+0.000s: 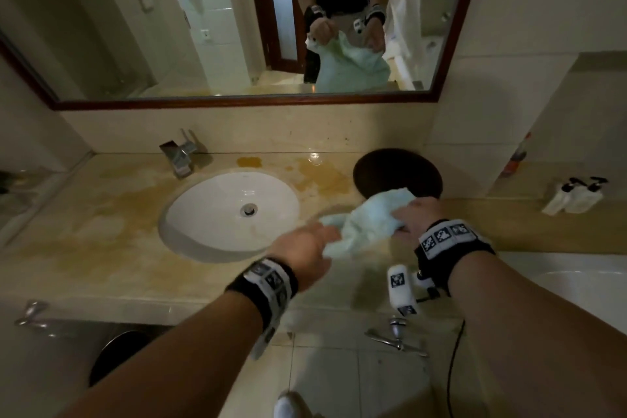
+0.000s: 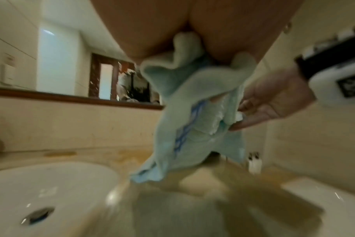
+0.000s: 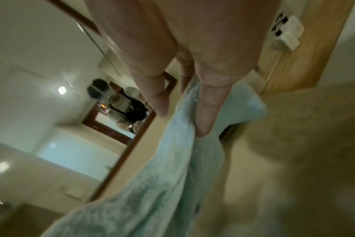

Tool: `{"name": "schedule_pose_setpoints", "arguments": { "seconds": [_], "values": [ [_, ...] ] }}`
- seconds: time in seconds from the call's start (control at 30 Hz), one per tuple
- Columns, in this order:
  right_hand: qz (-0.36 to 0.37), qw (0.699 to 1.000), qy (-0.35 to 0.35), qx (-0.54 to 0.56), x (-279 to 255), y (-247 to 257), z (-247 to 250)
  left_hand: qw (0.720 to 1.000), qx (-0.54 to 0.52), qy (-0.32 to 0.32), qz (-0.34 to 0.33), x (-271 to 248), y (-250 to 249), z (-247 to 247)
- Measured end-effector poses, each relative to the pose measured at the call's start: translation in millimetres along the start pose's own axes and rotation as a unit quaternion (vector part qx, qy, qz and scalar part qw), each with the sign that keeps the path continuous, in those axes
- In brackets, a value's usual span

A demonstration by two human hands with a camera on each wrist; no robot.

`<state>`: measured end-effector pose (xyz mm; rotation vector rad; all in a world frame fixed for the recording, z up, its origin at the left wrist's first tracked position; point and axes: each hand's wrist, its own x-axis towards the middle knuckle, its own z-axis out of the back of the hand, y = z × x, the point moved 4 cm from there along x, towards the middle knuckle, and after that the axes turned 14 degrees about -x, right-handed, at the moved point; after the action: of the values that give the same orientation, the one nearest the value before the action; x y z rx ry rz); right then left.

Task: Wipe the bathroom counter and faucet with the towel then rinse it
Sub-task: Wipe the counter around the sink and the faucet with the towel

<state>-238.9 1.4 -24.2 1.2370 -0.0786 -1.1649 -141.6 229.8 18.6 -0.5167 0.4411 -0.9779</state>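
Note:
A pale blue-green towel (image 1: 366,220) hangs bunched between both hands above the beige counter (image 1: 101,234), just right of the white sink (image 1: 217,234). My left hand (image 1: 305,248) grips its near-left end; in the left wrist view the towel (image 2: 192,112) droops from that fist. My right hand (image 1: 412,212) holds the far-right end, and the right wrist view shows the towel (image 3: 172,160) pinched under its fingers (image 3: 209,112). The chrome faucet (image 1: 179,154) stands behind the sink at the back left, away from both hands. Yellow-brown stains mark the counter around the sink.
A dark round hole (image 1: 397,173) opens in the counter behind the towel. Two small pump bottles (image 1: 573,197) stand on the ledge at far right, with a red bottle (image 1: 515,156) behind. A mirror (image 1: 237,20) spans the back wall. A white tub rim (image 1: 576,268) lies at right.

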Motion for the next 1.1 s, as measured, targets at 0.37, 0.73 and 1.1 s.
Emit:
{"name": "schedule_pose_setpoints", "arguments": {
  "seconds": [0.37, 0.73, 1.1],
  "values": [
    [-0.108, 0.975, -0.071, -0.18, 2.5, -63.0, 17.3, 0.961, 0.057, 0.27, 0.036, 5.7, 46.8, -79.8],
    [-0.078, 0.988, -0.132, -0.03, 37.9, -11.4, 18.0, 0.996, 0.019, 0.029, 0.088, 81.7, 102.9, -23.7],
    [-0.09, 0.896, 0.03, -0.435, 65.6, -66.6, -51.7, 0.985, 0.034, 0.146, -0.088, 82.3, 88.9, -159.3]
  ]
}}
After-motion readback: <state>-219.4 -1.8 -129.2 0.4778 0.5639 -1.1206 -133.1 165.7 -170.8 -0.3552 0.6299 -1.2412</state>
